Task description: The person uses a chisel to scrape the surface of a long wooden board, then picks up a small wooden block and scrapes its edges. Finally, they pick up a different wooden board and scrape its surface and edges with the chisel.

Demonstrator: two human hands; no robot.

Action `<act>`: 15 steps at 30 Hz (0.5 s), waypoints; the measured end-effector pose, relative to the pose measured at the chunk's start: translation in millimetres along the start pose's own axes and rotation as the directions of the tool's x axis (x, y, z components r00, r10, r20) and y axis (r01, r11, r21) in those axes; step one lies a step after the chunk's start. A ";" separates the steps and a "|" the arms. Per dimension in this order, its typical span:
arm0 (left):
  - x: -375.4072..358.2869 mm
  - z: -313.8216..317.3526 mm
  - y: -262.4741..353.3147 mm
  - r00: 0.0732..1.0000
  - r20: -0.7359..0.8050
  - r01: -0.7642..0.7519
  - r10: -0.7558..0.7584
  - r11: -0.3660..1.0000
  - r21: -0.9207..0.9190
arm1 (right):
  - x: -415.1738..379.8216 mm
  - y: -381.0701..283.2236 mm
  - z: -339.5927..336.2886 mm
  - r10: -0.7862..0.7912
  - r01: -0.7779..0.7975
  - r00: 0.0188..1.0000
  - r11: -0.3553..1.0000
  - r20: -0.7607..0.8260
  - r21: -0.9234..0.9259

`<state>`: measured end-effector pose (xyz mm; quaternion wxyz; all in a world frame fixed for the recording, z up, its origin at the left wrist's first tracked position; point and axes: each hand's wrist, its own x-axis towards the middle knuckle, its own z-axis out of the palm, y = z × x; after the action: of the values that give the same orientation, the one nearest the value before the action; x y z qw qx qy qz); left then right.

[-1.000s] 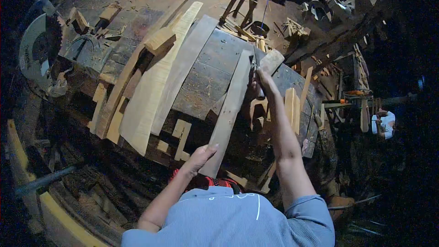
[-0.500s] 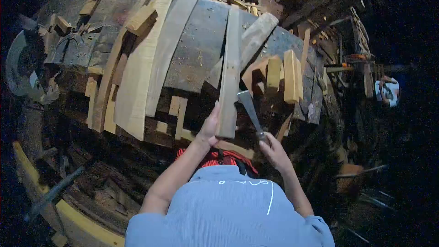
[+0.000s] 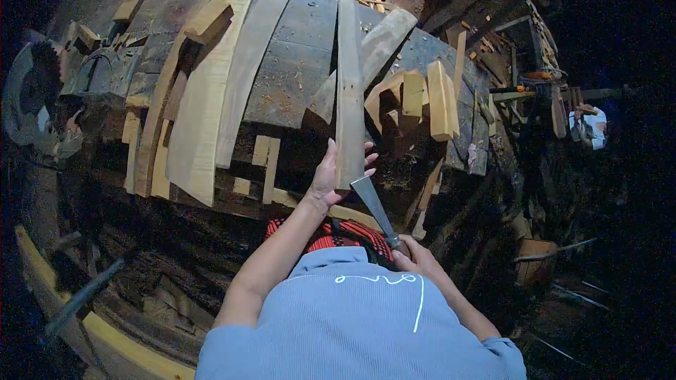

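My left hand (image 3: 328, 177) cradles the near end of a long narrow wooden board (image 3: 350, 98), thumb on its left edge and fingertips showing past its right edge. The board's far end rests on the dark workbench (image 3: 299, 63). Closed around a handle near my waist, my right hand (image 3: 415, 257) holds a chisel (image 3: 374, 205). Its wide, flaring metal blade points up and left, its tip close to the board's near end. Most of the handle is hidden by my fingers.
Left of the board lie long planks (image 3: 201, 112) and a wood block (image 3: 209, 22). On the right stand short upright blocks (image 3: 441, 102), beside a slanted board (image 3: 387, 42). Wood shavings dot the bench. At far right another person (image 3: 590, 127) is visible.
My right hand has moved down and toward my body with the chisel, so the blade now sits at the board's near end. The left hand's fingertips now show on the board's right side.
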<state>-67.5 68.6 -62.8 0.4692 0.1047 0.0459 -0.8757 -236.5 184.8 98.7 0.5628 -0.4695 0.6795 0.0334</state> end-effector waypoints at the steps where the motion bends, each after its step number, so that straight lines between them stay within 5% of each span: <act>1: -0.1 0.2 -0.1 1.000 0.003 -0.003 0.003 1.000 0.001 | 1.0 2.4 0.2 -0.042 0.042 0.999 0.999 -0.016 -0.035; 11: 0.5 0.5 -5.2 0.999 0.016 -0.035 0.035 0.999 -0.001 | 25.5 -2.6 0.8 -0.167 0.166 0.985 0.986 -0.042 -0.028; 15: 1.3 -0.9 -7.6 0.999 0.030 -0.037 0.038 0.999 -0.034 | 34.1 -14.8 -1.5 -0.095 0.095 0.995 0.995 -0.027 0.006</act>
<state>-74.4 71.9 -64.1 0.4880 0.0844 0.0512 -0.8673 -225.0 155.3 79.3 0.5564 -0.4996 0.6640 -0.0024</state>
